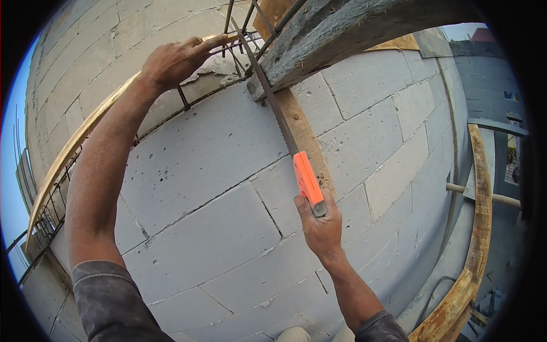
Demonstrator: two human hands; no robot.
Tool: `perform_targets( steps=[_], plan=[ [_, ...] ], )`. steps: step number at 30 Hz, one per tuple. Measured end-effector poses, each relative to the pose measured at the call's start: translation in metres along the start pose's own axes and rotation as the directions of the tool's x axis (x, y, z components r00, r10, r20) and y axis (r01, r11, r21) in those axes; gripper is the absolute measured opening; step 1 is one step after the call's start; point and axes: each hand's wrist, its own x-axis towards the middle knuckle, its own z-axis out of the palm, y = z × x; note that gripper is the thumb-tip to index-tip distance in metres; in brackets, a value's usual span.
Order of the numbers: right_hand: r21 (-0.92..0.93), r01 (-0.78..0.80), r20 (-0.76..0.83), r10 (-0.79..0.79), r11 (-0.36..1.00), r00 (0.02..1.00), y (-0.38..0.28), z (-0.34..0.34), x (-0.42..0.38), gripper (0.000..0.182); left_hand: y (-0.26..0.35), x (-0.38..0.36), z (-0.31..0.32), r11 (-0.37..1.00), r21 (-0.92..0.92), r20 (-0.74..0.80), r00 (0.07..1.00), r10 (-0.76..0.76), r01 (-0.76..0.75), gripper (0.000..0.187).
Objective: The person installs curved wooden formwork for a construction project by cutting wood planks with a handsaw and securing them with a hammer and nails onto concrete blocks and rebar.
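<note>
In my right hand (323, 225) is a handsaw with an orange and grey handle (307, 179). Its long dark blade (279, 117) slants up and to the left, past the end of a rough grey beam, and its far part crosses the board near my left fingers. My left hand (181, 61) is closed over the upper end of a long, thin wooden board (85, 134). The board runs down to the left behind my forearm. My left fingertips point toward the blade, and the underside of that grip is hidden.
A grey block wall (211, 228) fills the middle. The rough grey beam (342, 45) juts across the top right, above an upright wooden plank (299, 122) against the wall. Steel bars (248, 25) stick up beside the blade. Long timber (480, 199) stands at right.
</note>
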Motion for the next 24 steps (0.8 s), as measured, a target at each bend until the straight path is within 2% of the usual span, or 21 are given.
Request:
perform_targets(
  steps=[1,4,7,13,16,19,22,24],
  plan=[
    [0.003,-0.022,0.013,0.022,1.000,1.000,-0.004,-0.001,0.003,0.030,-0.005,0.002,-0.001,0.999,-0.004,-0.008,0.999,0.032,-0.032,0.056],
    [0.007,-0.057,0.040,0.057,0.998,0.998,-0.008,-0.004,0.008,0.031,-0.015,0.010,-0.007,0.998,-0.067,0.078,0.997,0.017,-0.012,0.040],
    [-0.008,-0.029,0.039,0.029,1.000,0.999,-0.007,-0.004,0.012,0.032,-0.014,0.014,-0.010,0.996,-0.087,0.138,0.990,0.005,0.007,0.035],
    [0.020,-0.047,0.066,0.046,0.999,0.997,-0.013,-0.010,0.018,0.032,-0.004,0.018,-0.018,1.000,0.002,0.182,0.983,-0.031,0.031,0.037],
    [0.010,-0.069,0.094,0.068,0.998,0.993,-0.009,-0.015,0.018,0.031,-0.009,0.019,-0.008,0.999,0.053,0.195,0.981,0.000,-0.011,0.074],
    [0.007,-0.028,0.095,0.027,1.000,0.995,-0.008,-0.017,0.020,0.030,-0.016,0.019,0.002,0.997,0.062,0.162,0.986,0.036,-0.046,0.070],
    [0.000,-0.001,0.103,0.001,1.000,0.995,-0.014,-0.016,0.025,0.031,-0.013,0.022,-0.010,0.997,0.076,0.210,0.978,-0.020,0.005,0.055],
    [-0.027,0.019,0.114,-0.016,0.999,0.993,-0.020,-0.015,0.031,0.032,-0.024,0.024,-0.008,0.998,0.060,0.182,0.983,-0.003,-0.008,0.043]
  ],
)
